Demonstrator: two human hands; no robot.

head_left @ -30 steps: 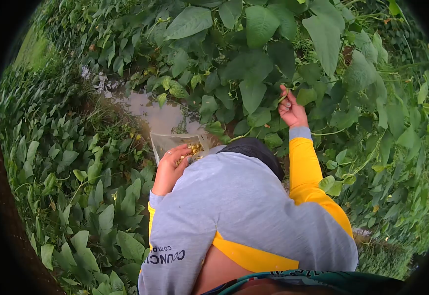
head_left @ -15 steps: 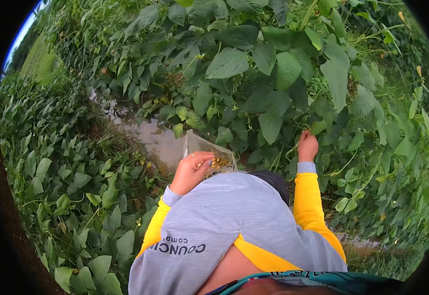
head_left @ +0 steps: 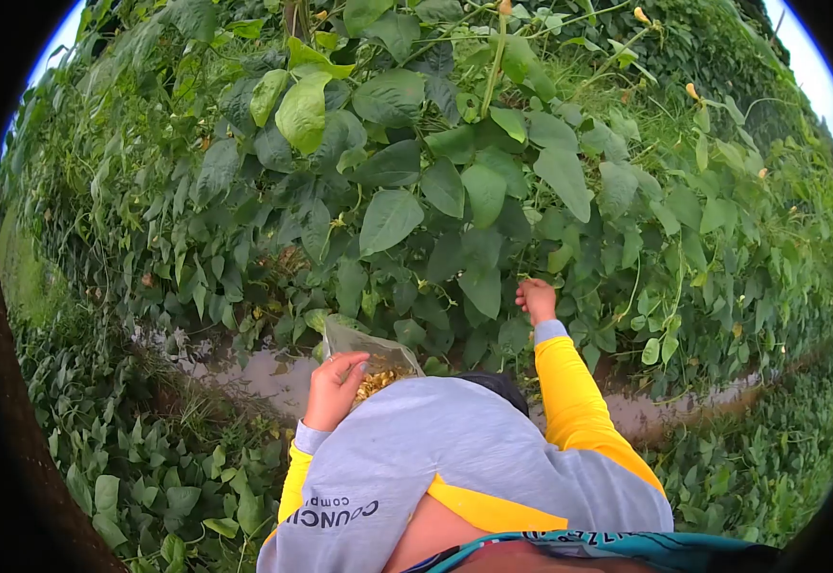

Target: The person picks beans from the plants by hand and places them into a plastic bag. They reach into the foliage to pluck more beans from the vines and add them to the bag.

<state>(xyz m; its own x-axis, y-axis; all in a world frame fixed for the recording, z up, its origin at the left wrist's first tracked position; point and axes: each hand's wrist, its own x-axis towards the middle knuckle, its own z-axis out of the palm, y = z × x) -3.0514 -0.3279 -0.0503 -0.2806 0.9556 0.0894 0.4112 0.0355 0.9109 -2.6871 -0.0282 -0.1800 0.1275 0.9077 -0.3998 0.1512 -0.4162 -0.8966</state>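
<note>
"What did the plastic bag [head_left: 348,338] look like?"

"Cloudy and see-through, with a gaping mouth and one peaked corner. Yellowish-brown pieces [head_left: 378,382] were heaped inside, too small to tell one by one."

"Where was it?"

"Left of the middle, just beside the left hand [head_left: 332,392], whose fingers and thumb stretched over the mouth. I couldn't tell whether that grip had hold of the plastic. The grey shirt [head_left: 416,430] hid the bag's near side."

"And the other grip?"

"The right hand [head_left: 537,301] was farther off, at the edge of the foliage, fingers curled in. I couldn't tell whether anything was pinched there."

"What stood around?"

"Broad green leaves [head_left: 393,222] made a thick wall on the far side, screening the stems behind. A paler leaf [head_left: 302,113] hung at far left. Muddy water [head_left: 268,375] ran between that growth and the low plants [head_left: 173,501] at near left. Yellow sleeves [head_left: 584,406] covered both arms."
</note>
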